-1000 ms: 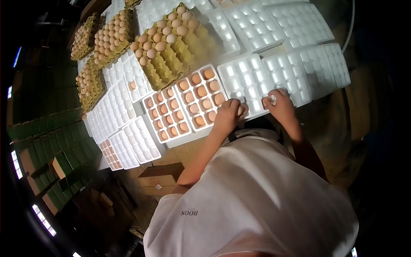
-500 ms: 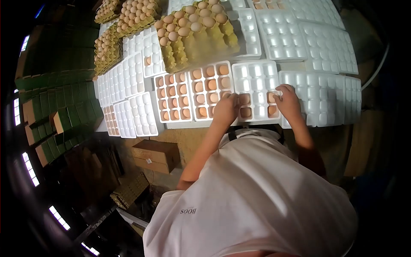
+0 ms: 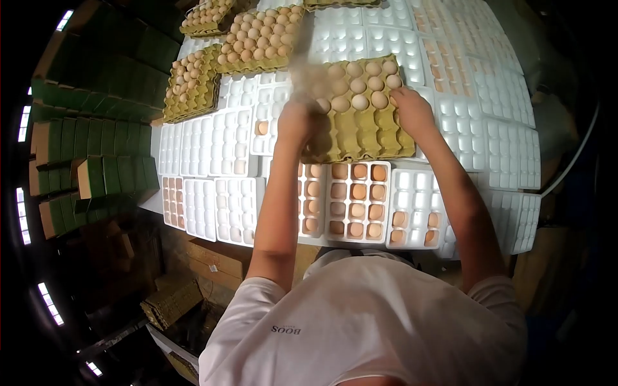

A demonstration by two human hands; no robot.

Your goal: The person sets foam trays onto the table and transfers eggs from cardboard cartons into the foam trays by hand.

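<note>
A yellow egg tray (image 3: 360,138) sits on top of the white foam trays, its far rows filled with eggs (image 3: 359,101) and its near cups bare. My left hand (image 3: 299,122) is at the tray's left side, beside the row of eggs; shadow and blur hide its fingertips. At the right end of that same row, my right hand (image 3: 413,110) has its fingers curled on an egg. Closer to me is a white foam tray (image 3: 415,177) with eggs in its near corner cells. To its left stands a filled foam tray (image 3: 388,215).
More yellow trays of eggs (image 3: 264,35) are stacked at the back left. White foam trays (image 3: 219,145) cover much of the table, some holding eggs. Green boxes (image 3: 96,141) are piled on the left. A cardboard box (image 3: 215,264) is below the table edge.
Both hands have moved forward from the partly filled foam tray to the yellow egg tray. The camera view has shifted, so the table appears lower and further right.
</note>
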